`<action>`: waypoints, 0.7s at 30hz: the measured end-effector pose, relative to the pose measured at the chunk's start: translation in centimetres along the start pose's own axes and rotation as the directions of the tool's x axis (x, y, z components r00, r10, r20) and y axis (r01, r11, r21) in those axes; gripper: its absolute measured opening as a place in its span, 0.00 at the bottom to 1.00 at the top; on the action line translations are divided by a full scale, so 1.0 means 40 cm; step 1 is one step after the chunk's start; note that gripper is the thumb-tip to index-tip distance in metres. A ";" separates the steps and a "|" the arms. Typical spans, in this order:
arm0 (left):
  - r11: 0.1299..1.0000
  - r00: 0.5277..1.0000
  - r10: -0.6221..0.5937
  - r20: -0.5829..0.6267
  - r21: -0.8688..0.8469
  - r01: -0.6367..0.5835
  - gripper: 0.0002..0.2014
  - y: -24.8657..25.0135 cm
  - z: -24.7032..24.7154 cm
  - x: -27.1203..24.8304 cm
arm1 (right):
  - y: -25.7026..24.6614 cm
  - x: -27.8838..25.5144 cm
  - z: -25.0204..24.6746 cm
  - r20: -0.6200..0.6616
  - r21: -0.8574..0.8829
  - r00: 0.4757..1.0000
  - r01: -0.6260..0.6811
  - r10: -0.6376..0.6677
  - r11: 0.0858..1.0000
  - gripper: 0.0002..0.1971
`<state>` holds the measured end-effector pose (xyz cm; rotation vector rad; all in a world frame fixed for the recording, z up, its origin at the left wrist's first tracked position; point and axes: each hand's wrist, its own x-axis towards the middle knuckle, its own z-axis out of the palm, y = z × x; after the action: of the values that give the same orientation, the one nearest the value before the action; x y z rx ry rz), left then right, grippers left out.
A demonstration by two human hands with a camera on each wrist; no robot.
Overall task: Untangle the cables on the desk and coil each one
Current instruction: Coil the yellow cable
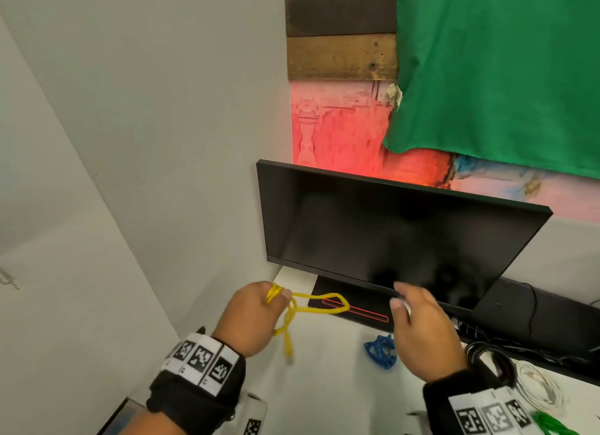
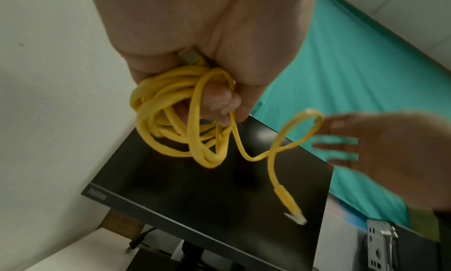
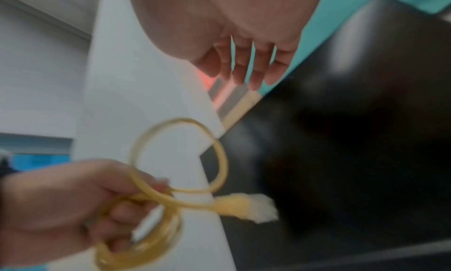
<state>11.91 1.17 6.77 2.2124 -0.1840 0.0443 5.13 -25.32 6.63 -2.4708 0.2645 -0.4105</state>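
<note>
My left hand [image 1: 259, 308] grips a yellow network cable [image 1: 311, 303] wound into several loops round its fingers, above the white desk [image 1: 324, 386]. One loose loop sticks out to the right and the free plug end [image 1: 288, 345] hangs down. In the left wrist view the yellow coil [image 2: 175, 117] sits in the curled fingers, with the plug [image 2: 290, 207] dangling. My right hand [image 1: 409, 308] hovers to the right of the loop, fingers straight and spread, holding nothing. In the right wrist view its fingers [image 3: 246, 67] are blurred; the yellow cable [image 3: 180, 159] lies below them.
A black monitor [image 1: 389, 233] stands just behind both hands. A coiled blue cable [image 1: 380, 350] lies on the desk under my right hand. Black cables [image 1: 490, 356], a white cable [image 1: 539, 386] and a green cable [image 1: 548, 425] lie at the right. A wall closes the left side.
</note>
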 end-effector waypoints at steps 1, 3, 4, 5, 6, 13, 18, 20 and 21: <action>0.998 1.000 0.014 0.011 0.064 -0.015 0.19 0.008 0.008 -0.004 | -0.038 -0.012 -0.008 -0.150 0.120 0.985 0.101 -0.082 0.988 0.16; 0.986 0.998 0.049 0.033 0.161 -0.054 0.20 0.027 0.021 -0.015 | -0.120 -0.042 -0.029 -0.350 0.233 0.903 0.342 -0.249 0.911 0.14; 0.978 0.997 0.064 0.041 0.198 -0.070 0.19 0.036 0.025 -0.020 | -0.156 -0.058 -0.038 -0.359 0.218 0.865 0.444 -0.352 0.869 0.13; 0.971 0.996 0.076 0.048 0.225 -0.085 0.19 0.044 0.027 -0.024 | -0.186 -0.073 -0.041 -0.295 0.202 0.845 0.511 -0.446 0.835 0.13; 0.968 0.995 0.085 0.056 0.233 -0.095 0.18 0.050 0.028 -0.026 | -0.211 -0.081 -0.039 -0.154 0.185 0.846 0.532 -0.510 0.826 0.14; 0.998 0.996 0.014 0.090 -0.058 -0.008 0.22 0.028 -0.010 -0.019 | -0.176 -0.028 -0.017 0.572 -0.201 0.798 0.362 -0.191 0.910 0.28; 0.916 0.984 -0.102 0.148 -0.373 0.151 0.17 0.001 -0.049 -0.018 | -0.089 -0.006 -0.047 0.548 0.211 0.827 0.010 -0.126 0.978 0.52; 0.877 0.970 -0.096 0.225 -0.441 0.189 0.17 0.004 -0.044 -0.027 | -0.079 -0.001 -0.051 0.464 0.196 0.869 0.087 -0.171 0.977 0.42; 0.855 0.966 -0.090 0.244 -0.478 0.200 0.17 0.007 -0.042 -0.029 | -0.076 -0.001 -0.052 0.407 0.161 0.886 0.169 -0.222 0.972 0.34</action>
<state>10.76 2.48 7.90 1.6975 -0.1265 -0.2983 4.63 -24.02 10.05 -2.3978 -0.1883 0.0378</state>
